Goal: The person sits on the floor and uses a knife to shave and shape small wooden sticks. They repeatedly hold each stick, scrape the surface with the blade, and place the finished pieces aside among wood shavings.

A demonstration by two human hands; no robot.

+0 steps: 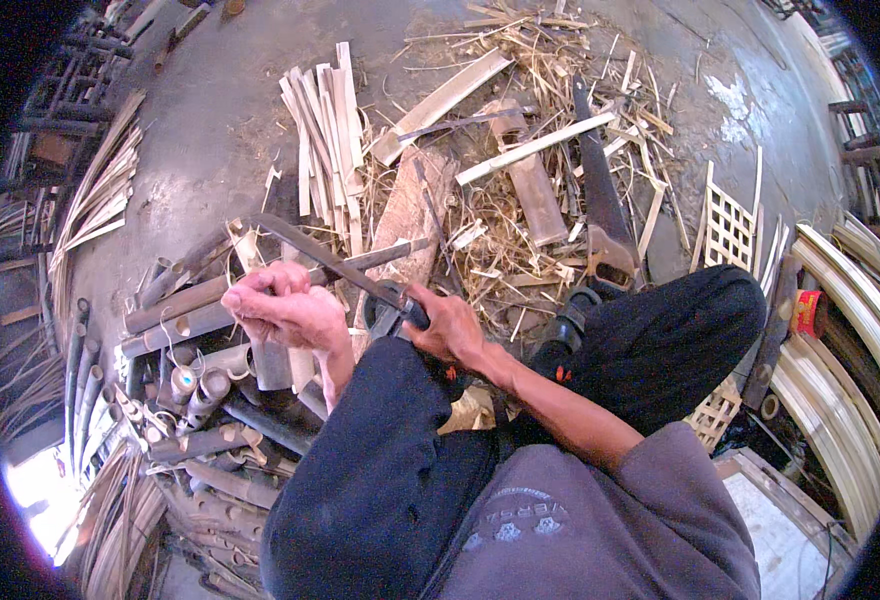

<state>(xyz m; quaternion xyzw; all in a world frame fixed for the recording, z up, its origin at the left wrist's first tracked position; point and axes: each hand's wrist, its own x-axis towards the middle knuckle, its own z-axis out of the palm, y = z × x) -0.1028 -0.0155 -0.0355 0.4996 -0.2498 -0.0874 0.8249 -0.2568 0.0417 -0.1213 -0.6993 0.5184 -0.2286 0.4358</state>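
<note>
My right hand (pixel 445 325) is wrapped round the dark handle of a long-bladed knife (pixel 325 260), in front of my left knee. Its blade slants up and to the left, past the fingers of my left hand (pixel 292 308). That left hand is closed, its fingertips pinched together; anything in them is too small to make out. Beyond the knife lies a worn wooden block (pixel 415 200) with a dark bar-like piece across its near end. To the right, a handsaw (pixel 605 190) with a wooden grip rests among shavings, beside a length of split bamboo (pixel 538 195).
Bamboo strips (pixel 325 150) lie in a bundle ahead, left of the block. Bamboo tubes and offcuts (pixel 210 440) are heaped at my left. A lattice panel (pixel 730 230) and curved bundles of pale strips (pixel 830 430) stand at my right. Shavings (pixel 500 240) cover the floor ahead.
</note>
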